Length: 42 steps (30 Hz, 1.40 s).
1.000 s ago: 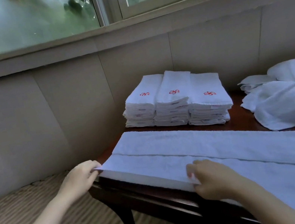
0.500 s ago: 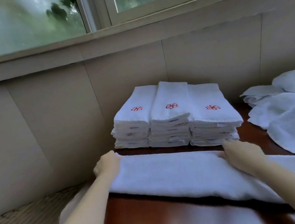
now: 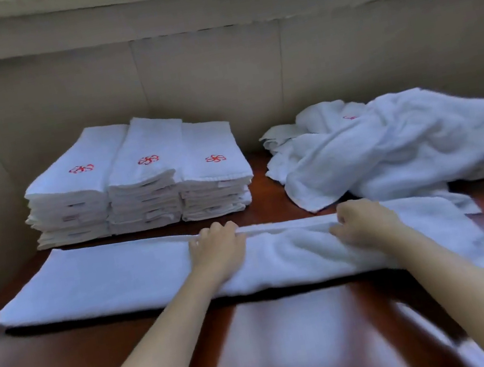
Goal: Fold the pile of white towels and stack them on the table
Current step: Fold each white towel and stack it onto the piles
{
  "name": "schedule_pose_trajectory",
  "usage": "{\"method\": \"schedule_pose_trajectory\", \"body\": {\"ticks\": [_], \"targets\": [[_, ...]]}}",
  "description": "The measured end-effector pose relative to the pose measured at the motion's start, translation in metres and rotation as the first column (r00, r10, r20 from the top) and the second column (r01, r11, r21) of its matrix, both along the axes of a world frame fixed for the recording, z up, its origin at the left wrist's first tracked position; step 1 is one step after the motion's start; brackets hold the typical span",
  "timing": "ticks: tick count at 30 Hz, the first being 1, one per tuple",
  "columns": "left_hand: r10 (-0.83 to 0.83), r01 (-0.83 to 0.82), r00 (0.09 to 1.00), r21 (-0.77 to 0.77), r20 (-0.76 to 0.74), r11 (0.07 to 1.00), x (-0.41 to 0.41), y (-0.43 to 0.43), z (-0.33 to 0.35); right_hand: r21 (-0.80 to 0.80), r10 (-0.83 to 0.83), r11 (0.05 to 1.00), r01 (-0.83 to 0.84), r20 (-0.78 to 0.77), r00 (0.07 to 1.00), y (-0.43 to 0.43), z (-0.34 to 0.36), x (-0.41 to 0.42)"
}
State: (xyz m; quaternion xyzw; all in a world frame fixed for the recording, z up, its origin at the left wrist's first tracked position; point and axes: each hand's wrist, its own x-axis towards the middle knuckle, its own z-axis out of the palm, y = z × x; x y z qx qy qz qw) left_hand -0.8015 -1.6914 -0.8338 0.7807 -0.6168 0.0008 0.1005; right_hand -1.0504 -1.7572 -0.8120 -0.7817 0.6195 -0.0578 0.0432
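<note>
While stretched forward, left hand (image 3: 217, 250) and right hand (image 3: 364, 223) grip towel (image 3: 105, 278).

Hotel-like rm, logo towel stacks (image 3: 137, 182), wood table (image 3: 294, 339)

Left grip (image 3: 217, 248), right grip (image 3: 363, 221) hold towel (image 3: 105, 278); stacks (image 3: 140, 181) behind — three

Three stacks of folded towels in a row: left stack (image 3: 74, 193), middle stack (image 3: 144, 184), right stack (image 3: 215, 184). Layers in each are too blurred to count. Three red emblems (image 3: 81, 169) on top, one per stack, and there's a fourth red mark (image 3: 350, 116) on the loose pile (image 3: 389, 144). One pile, towels inside it impossible to number. One long towel (image 3: 105, 278) laid out. Two hands, left hand (image 3: 217, 252) and right hand (image 3: 364, 223). One table (image 3: 293, 336)
</note>
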Motion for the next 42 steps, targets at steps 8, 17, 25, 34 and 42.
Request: {"method": "schedule_pose_trajectory", "body": {"ticks": [8, 17, 25, 34, 42], "targets": [[-0.170, 0.169, 0.984, -0.027, -0.046, 0.985, -0.008, 0.029, -0.007, 0.614, 0.043, 0.780, -0.117, 0.134, 0.990, 0.064, 0.059, -0.136], [0.064, -0.077, 0.974, -0.053, -0.217, 0.996, -0.030, 0.021, 0.010, 0.077, -0.257, 0.958, 0.275, -0.182, 0.949, 0.044, 0.019, -0.145], [0.031, -0.048, 0.995, -0.180, -0.098, 0.982, -0.036, 0.025, -0.002, -0.242, -0.412, 0.898, 0.367, -0.172, 0.895, 0.045, -0.014, -0.140], [-0.021, -0.002, 0.986, -0.139, -0.167, 0.990, -0.026, 0.021, 0.009, 0.172, -0.402, 0.911, 0.375, 0.158, 0.902, 0.039, 0.034, -0.180], [-0.072, 0.064, 0.988, -0.067, -0.133, 0.996, -0.026, 0.023, 0.009, 0.141, -0.426, 0.886, 0.443, -0.132, 0.895, 0.042, 0.015, -0.170]]}}
